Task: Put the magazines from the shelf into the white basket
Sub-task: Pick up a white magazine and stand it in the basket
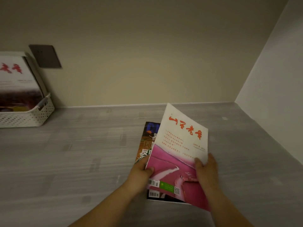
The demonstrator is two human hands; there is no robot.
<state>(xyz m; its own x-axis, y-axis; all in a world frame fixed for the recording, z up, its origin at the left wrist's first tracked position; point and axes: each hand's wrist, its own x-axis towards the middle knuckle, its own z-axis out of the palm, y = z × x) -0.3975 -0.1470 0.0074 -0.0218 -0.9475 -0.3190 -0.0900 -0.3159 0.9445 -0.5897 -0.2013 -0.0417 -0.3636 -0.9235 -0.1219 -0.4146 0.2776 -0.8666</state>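
Your left hand and right hand each pinch a side edge of the thin white-and-pink magazine with red calligraphy, thumbs on the cover. Its far end is tilted up off the dark-covered magazine lying flat on the grey wood-grain shelf. The white perforated plastic basket sits far left, with one white-covered magazine leaning inside. Carry it two-handed so it doesn't flop, and slot it in bottom edge first, in front of that one

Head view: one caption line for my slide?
Left hand and right hand hold a pink-and-white magazine above the grey shelf; white perforated basket at left.
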